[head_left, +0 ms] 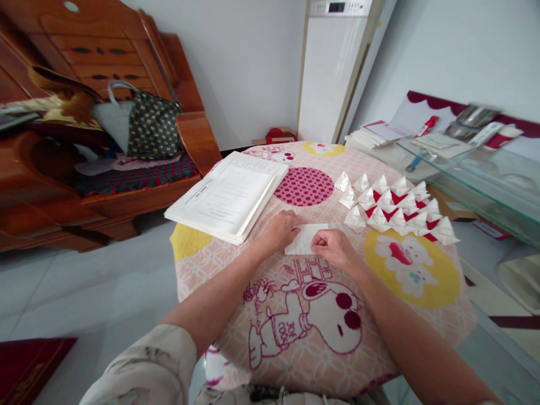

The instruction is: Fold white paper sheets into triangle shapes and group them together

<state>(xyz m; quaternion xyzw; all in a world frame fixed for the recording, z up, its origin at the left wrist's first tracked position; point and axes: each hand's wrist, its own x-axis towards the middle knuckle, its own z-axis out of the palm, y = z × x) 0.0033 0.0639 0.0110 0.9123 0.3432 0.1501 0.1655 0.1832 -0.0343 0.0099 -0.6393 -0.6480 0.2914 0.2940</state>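
Observation:
A small white sheet of paper [300,243] with faint print lies flat on the cloth-covered round table, between my two hands. My left hand [278,230] is at its upper left edge, fingers bent and closed against the paper. At the right edge, my right hand [335,247] is closed in a pinch on the sheet. To the left lies a thick stack of printed papers [230,194]. Several folded white paper pieces [388,202] with pointed tops stand in rows at the right, some with red parts between them.
Under everything is a pink patterned tablecloth [304,337]. A glass shelf table [476,169] on the right carries papers, a metal bowl [476,115] and a paper cup [504,135]. On the left stands a wooden bench [189,135] with a patterned bag [154,126].

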